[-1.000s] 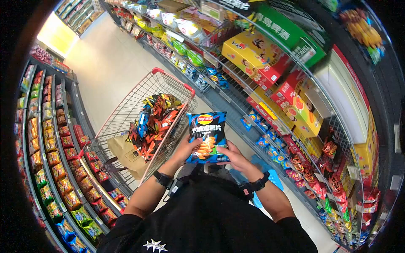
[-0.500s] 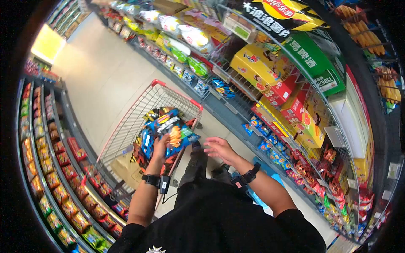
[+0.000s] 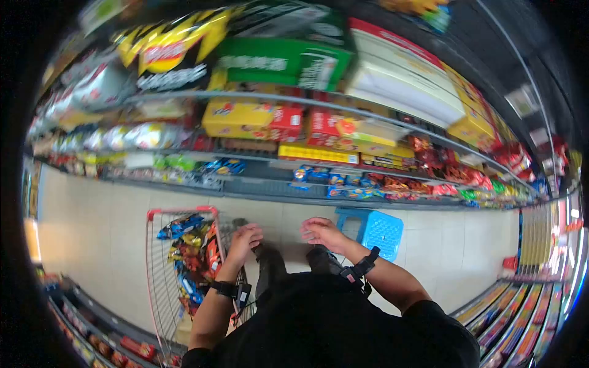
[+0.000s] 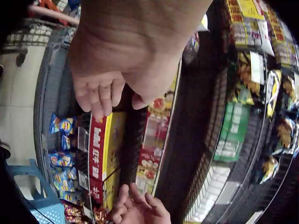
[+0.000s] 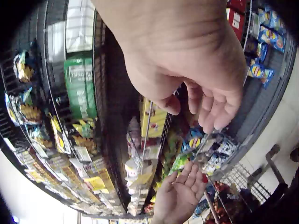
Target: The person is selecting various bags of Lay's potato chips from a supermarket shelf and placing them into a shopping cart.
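Note:
My left hand hangs beside the right rim of the shopping cart, its fingers loosely bent around nothing. A short way to the right, my right hand is held in the air, empty, with relaxed fingers. The red-rimmed wire shopping cart carries a pile of snack bags; a blue chip bag lies at its far end, with orange bags along the right side. In the left wrist view the left hand has loose fingers. The right wrist view likewise shows the right hand holding nothing.
A long shelf rack runs across the front, stacked with yellow-and-red boxes, a green carton and small blue snack bags. A blue plastic stool stands on the floor at right. More shelves line the aisle behind.
The left hand held a blue chip bag, lowered it over the cart and let it go. The right hand released the bag earlier. The view has turned to face the shelf.

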Demonstrator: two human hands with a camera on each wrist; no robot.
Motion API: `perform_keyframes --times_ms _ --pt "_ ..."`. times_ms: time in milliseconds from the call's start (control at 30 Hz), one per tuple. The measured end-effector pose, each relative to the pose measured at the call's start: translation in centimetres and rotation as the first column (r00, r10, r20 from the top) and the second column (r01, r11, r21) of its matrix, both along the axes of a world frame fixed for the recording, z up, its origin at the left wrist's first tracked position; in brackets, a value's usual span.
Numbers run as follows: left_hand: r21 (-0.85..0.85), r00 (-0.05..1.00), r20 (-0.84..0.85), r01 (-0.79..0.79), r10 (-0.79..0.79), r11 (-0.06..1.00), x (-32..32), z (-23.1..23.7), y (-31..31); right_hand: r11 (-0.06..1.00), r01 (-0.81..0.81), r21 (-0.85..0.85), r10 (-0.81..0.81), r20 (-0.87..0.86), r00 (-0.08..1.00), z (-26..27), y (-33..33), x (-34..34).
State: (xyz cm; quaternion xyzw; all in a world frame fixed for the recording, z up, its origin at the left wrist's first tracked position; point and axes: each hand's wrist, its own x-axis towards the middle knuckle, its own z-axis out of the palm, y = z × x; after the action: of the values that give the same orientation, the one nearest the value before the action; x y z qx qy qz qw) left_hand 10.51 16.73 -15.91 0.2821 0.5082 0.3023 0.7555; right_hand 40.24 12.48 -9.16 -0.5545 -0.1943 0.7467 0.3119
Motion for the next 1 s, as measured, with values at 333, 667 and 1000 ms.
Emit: perform_keyframes --times_ms 333,667,1000 --pt "0.256 0.847 -0.215 0.53 -0.487 0.809 27.0 7.8 2.8 0.863 0.433 0.261 -0.417 -0.114 0.902 2.1 -6.2 24.0" --pt "0.524 0.672 -0.262 0.702 -0.693 0.482 49.2 15.3 2.5 0.487 0.18 0.855 -0.865 0.442 0.237 7.6 -8.2 48.2" --pt "0.577 0.647 -0.239 0.695 -0.725 0.43 55.7 17.8 2.2 0.695 -0.327 0.64 -0.717 0.651 -0.251 9.1 -3.5 54.1"
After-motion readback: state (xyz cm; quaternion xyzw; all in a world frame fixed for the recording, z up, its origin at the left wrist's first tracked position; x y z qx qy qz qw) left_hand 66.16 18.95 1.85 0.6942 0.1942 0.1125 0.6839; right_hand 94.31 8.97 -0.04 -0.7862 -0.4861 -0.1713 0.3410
